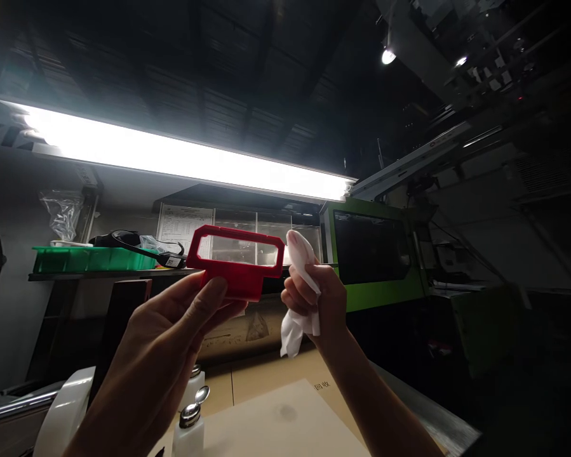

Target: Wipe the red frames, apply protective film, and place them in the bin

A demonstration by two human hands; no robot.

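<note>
Left hand (171, 330) pinches the red frame (237, 260) by its lower tab, raised toward the lamp (185, 158). Right hand (314, 298) is clenched around a white cloth (299, 279), just beside the frame's right edge, apparently not touching. Looks mid-wipe or inspection; can't tell how much is cleaned.

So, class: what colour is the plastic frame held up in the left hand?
Red; the plastic frame shows best in the head view.

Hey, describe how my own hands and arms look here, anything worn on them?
Both are bare: no gloves, rings, watch or sleeves show. The left hand and right hand have short, unpainted nails where visible. Both forearms are uncovered down to the frame's bottom edge, dimly lit from above.
</note>
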